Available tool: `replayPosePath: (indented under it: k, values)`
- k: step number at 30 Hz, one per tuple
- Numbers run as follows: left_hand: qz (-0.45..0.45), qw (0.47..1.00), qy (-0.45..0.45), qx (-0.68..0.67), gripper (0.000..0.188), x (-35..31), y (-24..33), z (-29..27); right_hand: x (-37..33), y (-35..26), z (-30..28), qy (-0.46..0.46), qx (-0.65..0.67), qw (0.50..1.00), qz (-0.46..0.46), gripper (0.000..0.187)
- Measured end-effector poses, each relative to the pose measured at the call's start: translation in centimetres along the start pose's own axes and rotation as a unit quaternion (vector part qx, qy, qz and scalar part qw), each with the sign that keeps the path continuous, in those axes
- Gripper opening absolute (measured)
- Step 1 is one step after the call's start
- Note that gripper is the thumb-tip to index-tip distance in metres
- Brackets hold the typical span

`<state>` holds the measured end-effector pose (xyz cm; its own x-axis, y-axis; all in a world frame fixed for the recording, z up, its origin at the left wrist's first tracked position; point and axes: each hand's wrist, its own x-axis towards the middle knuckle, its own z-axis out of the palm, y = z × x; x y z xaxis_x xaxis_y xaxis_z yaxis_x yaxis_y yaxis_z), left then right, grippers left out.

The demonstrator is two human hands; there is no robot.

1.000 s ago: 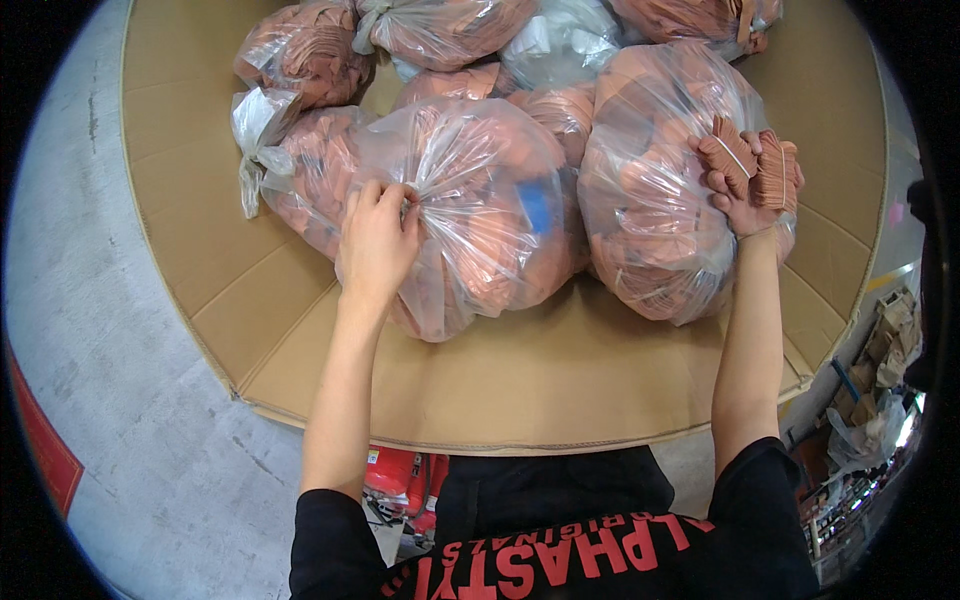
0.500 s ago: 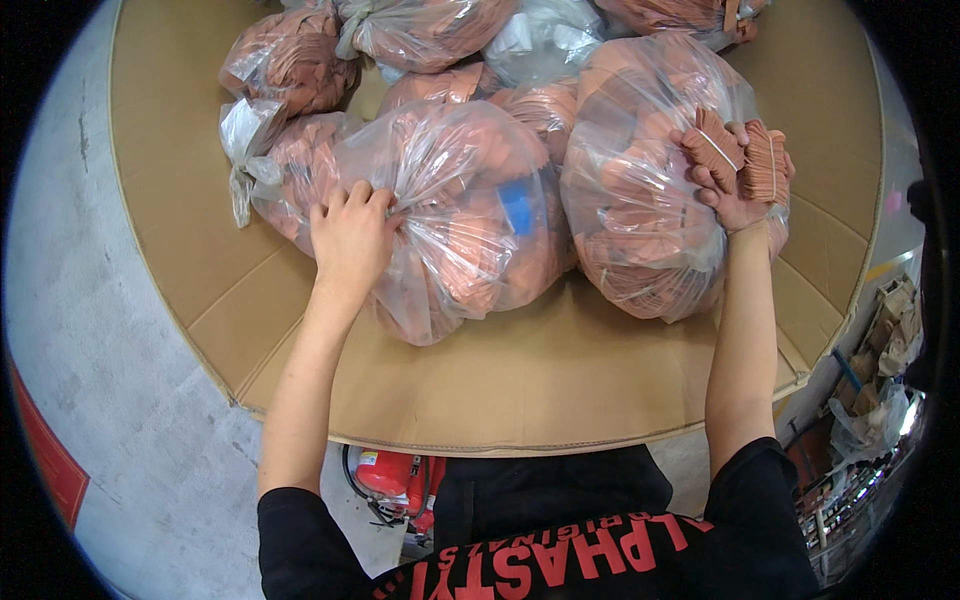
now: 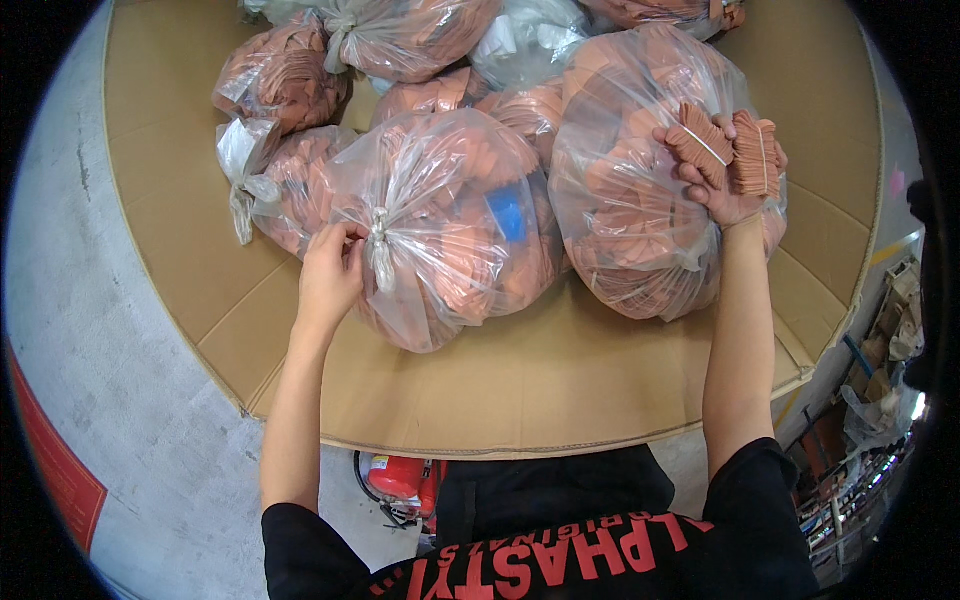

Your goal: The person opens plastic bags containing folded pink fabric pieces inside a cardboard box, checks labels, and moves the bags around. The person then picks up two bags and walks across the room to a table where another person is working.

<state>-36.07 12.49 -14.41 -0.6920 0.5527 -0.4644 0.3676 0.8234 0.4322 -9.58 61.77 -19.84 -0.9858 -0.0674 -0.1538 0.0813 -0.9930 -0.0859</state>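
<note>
Knotted clear bag (image 3: 450, 225) under left hand (image 3: 328, 275); bundles (image 3: 725, 148) in right hand (image 3: 725, 185)

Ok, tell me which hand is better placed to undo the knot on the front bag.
Left, most likely. The left hand already has its fingers at the tied knot of the front bag. The right hand is full, gripping banded stacks of orange pieces over the neighbouring bag.

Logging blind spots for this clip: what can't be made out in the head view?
- Left hand fingers at the tied bag's knot: fingertips hidden behind the plastic.
- Right hand: palm covered by the banded stacks.
- Rear bags: cut off by the top edge.
- Bag contents: blurred by plastic.
</note>
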Motion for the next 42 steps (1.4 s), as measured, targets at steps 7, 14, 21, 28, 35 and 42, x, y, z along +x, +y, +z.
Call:
replayPosePath:
  k: [7, 14, 21, 28, 35, 42]
  values:
    - [0.148, 0.983, -0.004, 0.111, 0.029, 0.6, 0.8, -0.9, 0.3, 0.1, -0.1, -0.028, 0.012, 1.0, 0.002, 0.059]
    - [0.183, 0.955, 0.051, 0.228, 0.027, 0.5, 0.7, -0.7, 0.9, 0.2, -0.2, -0.087, 0.041, 0.995, 0.007, 0.062]
    - [0.046, 0.986, 0.081, 0.138, 0.02, -0.8, 1.1, 1.8, 0.9, 0.1, -0.1, -0.077, 0.037, 0.996, 0.007, 0.061]
    - [-0.069, 0.995, 0.038, 0.052, 0.016, 0.3, 1.7, 2.8, 0.8, 0.1, -0.2, -0.084, 0.038, 0.996, 0.005, 0.059]
    - [-0.052, 0.98, 0.056, 0.184, 0.01, -0.2, 3.2, 2.9, 0.7, -0.1, -0.4, -0.076, 0.034, 0.996, 0.007, 0.062]
    - [0.021, 0.944, 0.067, 0.322, 0.016, -0.6, 3.3, 3.2, 0.7, 0.1, -0.5, -0.069, 0.028, 0.997, -0.004, 0.064]
